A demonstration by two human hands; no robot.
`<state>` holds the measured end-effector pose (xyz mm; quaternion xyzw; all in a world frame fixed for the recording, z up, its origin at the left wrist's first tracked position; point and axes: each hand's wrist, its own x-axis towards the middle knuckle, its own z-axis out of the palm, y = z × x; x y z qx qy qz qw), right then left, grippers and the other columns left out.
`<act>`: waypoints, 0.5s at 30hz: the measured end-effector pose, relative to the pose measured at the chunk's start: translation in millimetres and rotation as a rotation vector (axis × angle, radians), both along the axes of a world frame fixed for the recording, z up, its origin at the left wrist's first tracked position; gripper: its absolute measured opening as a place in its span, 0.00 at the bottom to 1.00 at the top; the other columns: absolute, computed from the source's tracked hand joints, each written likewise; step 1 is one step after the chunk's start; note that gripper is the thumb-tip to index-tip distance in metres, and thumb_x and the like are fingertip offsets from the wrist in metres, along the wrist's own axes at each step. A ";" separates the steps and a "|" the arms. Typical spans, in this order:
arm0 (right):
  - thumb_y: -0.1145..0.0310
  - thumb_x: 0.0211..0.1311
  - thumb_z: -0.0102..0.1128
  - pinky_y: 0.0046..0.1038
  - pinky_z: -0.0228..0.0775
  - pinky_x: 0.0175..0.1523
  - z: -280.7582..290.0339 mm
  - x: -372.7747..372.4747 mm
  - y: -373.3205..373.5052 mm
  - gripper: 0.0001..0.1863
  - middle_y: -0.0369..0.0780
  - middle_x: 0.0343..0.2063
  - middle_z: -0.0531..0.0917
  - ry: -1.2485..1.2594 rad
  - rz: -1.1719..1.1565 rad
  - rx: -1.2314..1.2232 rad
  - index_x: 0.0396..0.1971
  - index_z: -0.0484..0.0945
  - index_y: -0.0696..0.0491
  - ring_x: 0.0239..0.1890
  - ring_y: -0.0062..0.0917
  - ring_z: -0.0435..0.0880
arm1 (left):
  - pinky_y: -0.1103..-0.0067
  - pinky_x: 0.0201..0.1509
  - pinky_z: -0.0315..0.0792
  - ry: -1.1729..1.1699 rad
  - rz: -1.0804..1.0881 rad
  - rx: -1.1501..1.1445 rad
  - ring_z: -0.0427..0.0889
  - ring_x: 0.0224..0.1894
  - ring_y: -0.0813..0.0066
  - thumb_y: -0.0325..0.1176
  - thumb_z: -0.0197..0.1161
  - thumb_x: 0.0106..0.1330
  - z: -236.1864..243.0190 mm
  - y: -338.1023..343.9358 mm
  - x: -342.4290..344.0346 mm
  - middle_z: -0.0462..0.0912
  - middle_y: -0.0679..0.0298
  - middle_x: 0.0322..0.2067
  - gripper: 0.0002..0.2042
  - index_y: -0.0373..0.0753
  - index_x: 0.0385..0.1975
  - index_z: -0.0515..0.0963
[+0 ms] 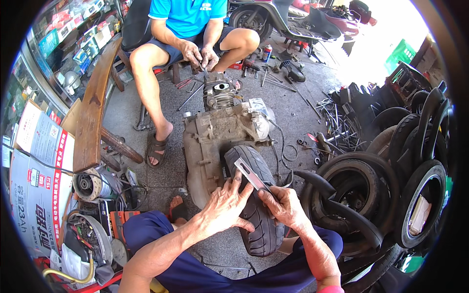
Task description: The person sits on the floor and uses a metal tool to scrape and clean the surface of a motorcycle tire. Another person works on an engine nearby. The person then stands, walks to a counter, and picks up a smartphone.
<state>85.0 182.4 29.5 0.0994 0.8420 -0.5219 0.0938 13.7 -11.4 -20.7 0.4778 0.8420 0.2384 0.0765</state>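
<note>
Head view: the tire is standing betw. the person's knees, at the engine's near end; its tread is looking whole, so work there is prob. only starting, w/ most left; hidden side, can't tell. L hand is spreading wide, palm down, thumb on tread, fingers by the tool, gripping nothing. R hand is closing round the flat metal tool, forearm angling in from lower R.

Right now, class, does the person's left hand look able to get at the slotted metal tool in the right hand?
Likely yes: the left hand is spread over the tyre, its fingers beside the slotted metal tool; the right hand leaves its far end uncovered.
</note>
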 end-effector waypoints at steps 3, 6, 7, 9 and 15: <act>0.54 0.72 0.57 0.24 0.63 0.16 -3.0 0.2 0.4 0.24 0.35 0.09 0.71 0.014 0.002 0.002 0.21 0.75 0.58 0.10 0.17 0.74 | 0.54 0.52 0.76 0.014 0.000 -0.009 0.72 0.55 0.34 0.70 0.72 0.34 -1.0 -0.3 0.3 0.50 0.24 0.64 0.63 0.31 0.67 0.57; 0.54 0.72 0.57 0.24 0.63 0.16 -2.7 0.4 0.0 0.24 0.35 0.08 0.71 0.012 0.002 0.003 0.21 0.74 0.58 0.10 0.17 0.74 | 0.55 0.49 0.77 0.022 0.001 -0.011 0.73 0.53 0.37 0.69 0.72 0.34 -0.7 -0.1 0.4 0.51 0.25 0.64 0.62 0.31 0.67 0.57; 0.54 0.72 0.57 0.25 0.63 0.16 -4.1 0.5 0.5 0.24 0.35 0.08 0.71 0.019 0.005 0.008 0.20 0.74 0.58 0.10 0.17 0.74 | 0.56 0.49 0.77 0.023 0.002 -0.010 0.73 0.52 0.38 0.69 0.72 0.34 -0.4 0.0 0.4 0.52 0.25 0.64 0.62 0.31 0.67 0.57; 0.54 0.72 0.57 0.25 0.63 0.16 -3.9 0.6 0.3 0.24 0.35 0.08 0.71 0.017 0.003 0.011 0.20 0.74 0.58 0.10 0.17 0.74 | 0.56 0.48 0.78 0.036 0.003 0.000 0.73 0.52 0.38 0.69 0.72 0.33 -1.6 -0.2 0.7 0.52 0.25 0.64 0.63 0.32 0.67 0.57; 0.54 0.72 0.57 0.25 0.63 0.16 -2.1 0.7 -0.7 0.24 0.35 0.08 0.72 0.005 -0.005 0.019 0.20 0.73 0.58 0.10 0.18 0.74 | 0.56 0.48 0.77 0.032 0.009 -0.004 0.73 0.52 0.38 0.69 0.73 0.32 -2.6 0.8 0.9 0.52 0.26 0.64 0.64 0.33 0.68 0.55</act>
